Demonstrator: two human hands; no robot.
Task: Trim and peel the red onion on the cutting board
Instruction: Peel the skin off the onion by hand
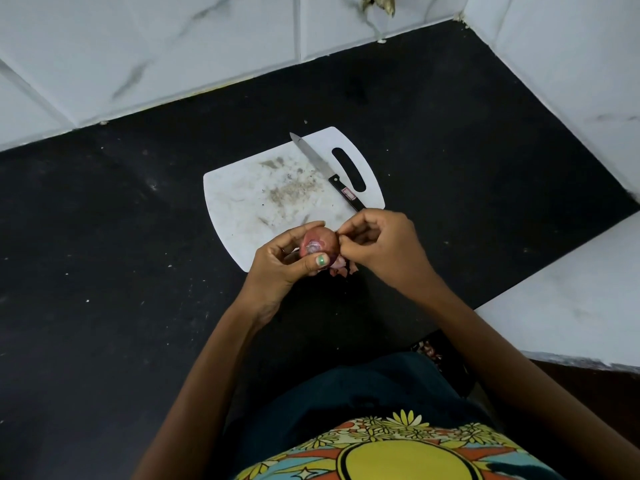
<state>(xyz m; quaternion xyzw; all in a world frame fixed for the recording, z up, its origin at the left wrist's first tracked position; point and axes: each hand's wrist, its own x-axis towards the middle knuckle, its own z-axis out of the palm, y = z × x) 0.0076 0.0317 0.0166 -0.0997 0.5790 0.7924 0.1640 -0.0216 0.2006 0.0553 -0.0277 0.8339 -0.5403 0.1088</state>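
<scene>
My left hand (pixel 284 261) cradles the onion (pixel 320 244); right hand (pixel 377 244) pinches skin beside it. Papery skin may tear short.

A black countertop (pixel 104 237) meets white marble-patterned wall tiles (pixel 173 46) behind and to the right. A lower white ledge (pixel 571 299) sits at the right edge.

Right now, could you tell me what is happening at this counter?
A person is peeling a red onion by hand. The left hand grips the onion just above the near edge of the white cutting board, while the right hand pinches skin at its side. One end already looks trimmed. Peel scraps lie below, and the knife rests on the board, unused.
</scene>
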